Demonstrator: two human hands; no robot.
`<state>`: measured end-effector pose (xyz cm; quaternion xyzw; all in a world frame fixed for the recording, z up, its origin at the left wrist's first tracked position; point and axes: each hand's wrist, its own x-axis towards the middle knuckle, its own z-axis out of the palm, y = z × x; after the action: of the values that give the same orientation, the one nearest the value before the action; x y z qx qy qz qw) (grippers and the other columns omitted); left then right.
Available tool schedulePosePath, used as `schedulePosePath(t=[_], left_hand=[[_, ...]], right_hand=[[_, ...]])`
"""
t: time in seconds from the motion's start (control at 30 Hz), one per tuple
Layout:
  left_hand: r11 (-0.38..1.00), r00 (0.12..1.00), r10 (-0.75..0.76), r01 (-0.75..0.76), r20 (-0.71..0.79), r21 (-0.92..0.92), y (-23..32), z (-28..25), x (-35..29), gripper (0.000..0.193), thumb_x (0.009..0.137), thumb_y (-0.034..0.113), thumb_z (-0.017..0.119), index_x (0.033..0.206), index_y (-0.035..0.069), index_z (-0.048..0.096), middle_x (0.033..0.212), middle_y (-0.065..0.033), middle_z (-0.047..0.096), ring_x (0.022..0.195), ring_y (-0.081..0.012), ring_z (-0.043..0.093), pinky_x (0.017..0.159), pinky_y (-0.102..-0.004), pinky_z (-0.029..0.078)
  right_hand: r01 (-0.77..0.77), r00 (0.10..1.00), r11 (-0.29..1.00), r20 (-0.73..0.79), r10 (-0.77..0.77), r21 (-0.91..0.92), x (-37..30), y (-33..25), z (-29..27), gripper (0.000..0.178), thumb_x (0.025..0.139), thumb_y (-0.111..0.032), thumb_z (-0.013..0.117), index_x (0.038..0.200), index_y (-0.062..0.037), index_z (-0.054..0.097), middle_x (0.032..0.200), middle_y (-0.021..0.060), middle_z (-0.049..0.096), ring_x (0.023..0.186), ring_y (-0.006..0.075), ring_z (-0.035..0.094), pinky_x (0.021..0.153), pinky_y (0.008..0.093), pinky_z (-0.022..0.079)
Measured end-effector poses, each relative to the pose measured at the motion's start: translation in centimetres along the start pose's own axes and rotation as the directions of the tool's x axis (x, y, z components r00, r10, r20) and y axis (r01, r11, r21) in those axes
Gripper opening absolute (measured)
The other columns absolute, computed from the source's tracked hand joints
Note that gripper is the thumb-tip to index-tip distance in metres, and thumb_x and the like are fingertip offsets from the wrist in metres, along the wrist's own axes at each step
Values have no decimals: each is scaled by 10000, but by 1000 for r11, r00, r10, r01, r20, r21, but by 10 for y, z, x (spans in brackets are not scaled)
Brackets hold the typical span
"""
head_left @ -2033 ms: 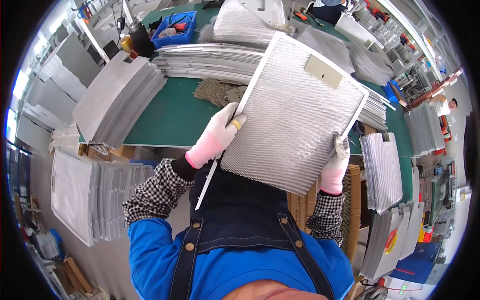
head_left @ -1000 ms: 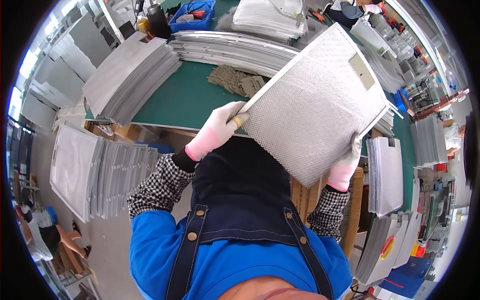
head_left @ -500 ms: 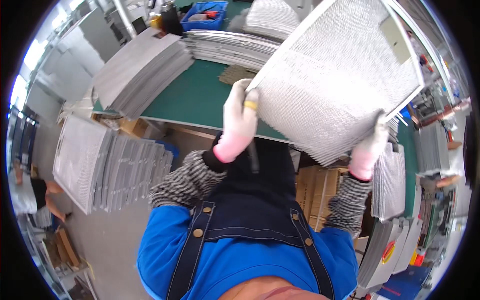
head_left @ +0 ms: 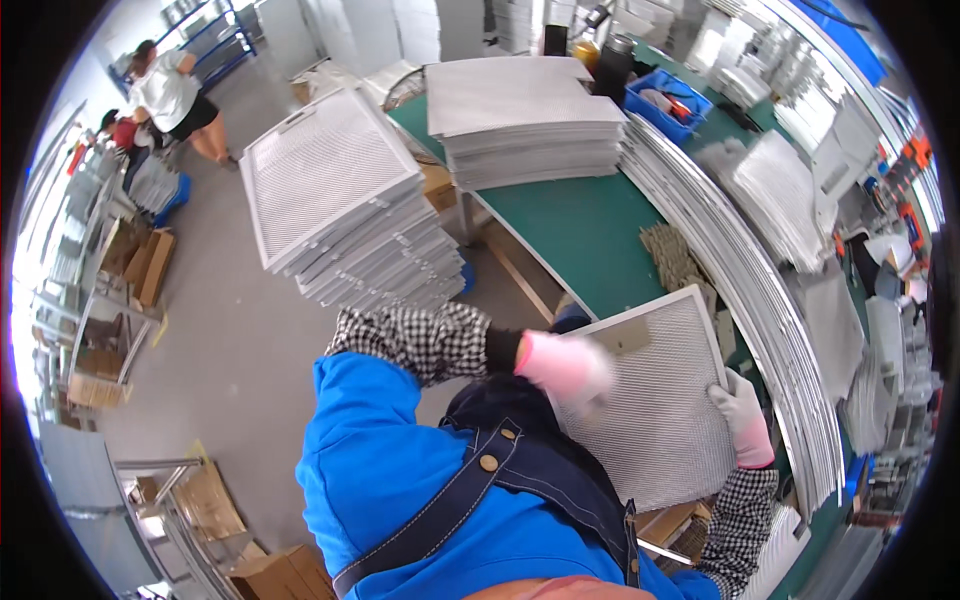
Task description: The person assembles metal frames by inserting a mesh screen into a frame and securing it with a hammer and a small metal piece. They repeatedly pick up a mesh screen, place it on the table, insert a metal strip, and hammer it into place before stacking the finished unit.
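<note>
1. The mesh filter panel [head_left: 655,400], a square metal-framed sheet, is held in front of the person's chest at about 4 o'clock from the picture's centre, over the near edge of the green table [head_left: 580,230].
2. Its long axis runs from about 11 o'clock down to 5 o'clock; the mesh face is turned up toward the camera, with a small tab [head_left: 620,337] near its upper edge.
3. The left hand [head_left: 565,367], in a pink-and-white glove and blurred, lies closed on the panel's left edge.
4. The right hand [head_left: 745,417], gloved alike, grips the panel's right edge with fingers wrapped round the frame.
5. A blue bin [head_left: 672,100] at 1 o'clock on the table holds small items too small to tell.
6. Stacks of like panels [head_left: 340,195] stand at 11 o'clock on the floor; another stack [head_left: 525,120] rests on the table at 12 o'clock.
</note>
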<state>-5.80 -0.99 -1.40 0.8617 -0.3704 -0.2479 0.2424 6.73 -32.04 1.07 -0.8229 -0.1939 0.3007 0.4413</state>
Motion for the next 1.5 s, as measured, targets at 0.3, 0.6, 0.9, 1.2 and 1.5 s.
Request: schedulePosePath(t=[0.3,0.6,0.9,1.2,1.5], left_hand=[[901,868,80,147,-490,408,-42,-82,14,204,903,311,639,923,109,666,740,-94,673,694,-297,701,620,-433,555],[966,864,81,55,-497,254,-52,-66,42,161,908,210,628,954,64,676,928,-127,650,881,-310,688,756,-428,566],[958,960,-110,33,-258,-286,-43,-92,22,298,884,238,717,1032,-21,713,889,-157,724,825,-275,689,765,-369,527],[994,933,86,-104,-349,-32,-32,-80,57,264,926,202,658,1093,1,696,929,-238,694,886,-396,683,785,-434,533],[964,916,231,-262,-328,-52,15,-72,118,235,921,164,692,1076,-12,687,919,-186,706,872,-307,693,796,-368,531]], right_hand=[[76,965,940,263,15,-332,38,-57,7,233,897,-163,689,1014,32,638,778,32,570,769,106,527,742,304,458],[153,979,900,186,-82,-407,47,-51,6,184,858,-131,729,932,28,671,703,52,571,660,113,505,635,299,441],[467,884,797,189,-427,-384,50,-56,38,207,932,-150,644,1022,34,610,850,179,636,795,322,661,753,382,516],[172,937,893,350,-18,-415,30,-36,7,363,1071,-339,472,1186,-5,556,982,224,636,952,335,633,864,413,492],[112,980,918,196,-39,-381,-49,-5,-21,499,1072,-392,461,1278,50,566,993,180,640,917,274,625,862,368,515]])
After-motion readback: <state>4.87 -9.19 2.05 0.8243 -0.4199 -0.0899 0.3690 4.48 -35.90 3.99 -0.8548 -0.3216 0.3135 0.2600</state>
